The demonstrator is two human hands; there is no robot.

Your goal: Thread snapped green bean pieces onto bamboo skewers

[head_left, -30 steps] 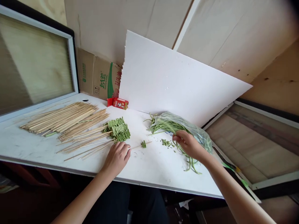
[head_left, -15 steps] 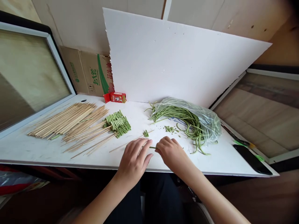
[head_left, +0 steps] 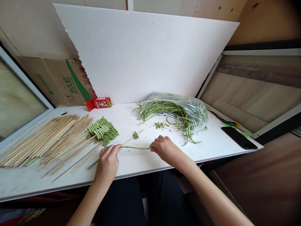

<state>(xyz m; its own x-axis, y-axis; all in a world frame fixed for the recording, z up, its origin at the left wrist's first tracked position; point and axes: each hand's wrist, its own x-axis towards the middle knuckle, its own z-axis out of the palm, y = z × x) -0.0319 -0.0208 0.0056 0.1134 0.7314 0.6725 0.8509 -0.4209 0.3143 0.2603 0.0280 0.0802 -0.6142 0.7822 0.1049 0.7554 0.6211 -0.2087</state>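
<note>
A long green bean (head_left: 136, 147) is stretched between my hands just above the white table. My left hand (head_left: 110, 158) grips it, and its tail end sticks out at lower left of the hand. My right hand (head_left: 162, 147) pinches the other end. Behind them lies a single skewer (head_left: 128, 142) with a few short bean pieces (head_left: 135, 135) on it. To the left is a stack of skewered bean pieces (head_left: 103, 129), beside a wide heap of bare wooden skewers (head_left: 44, 138).
A clear plastic bag (head_left: 196, 114) of long beans (head_left: 164, 108) lies at the back right, with small bean scraps (head_left: 161, 125) before it. A black phone (head_left: 239, 137) rests at the right edge. A red box (head_left: 102, 103) stands by a white panel (head_left: 141, 56).
My hands have moved apart, my left hand going left, and a longer stretch of bean shows between them. The camera view has turned, shifting the whole table leftward.
</note>
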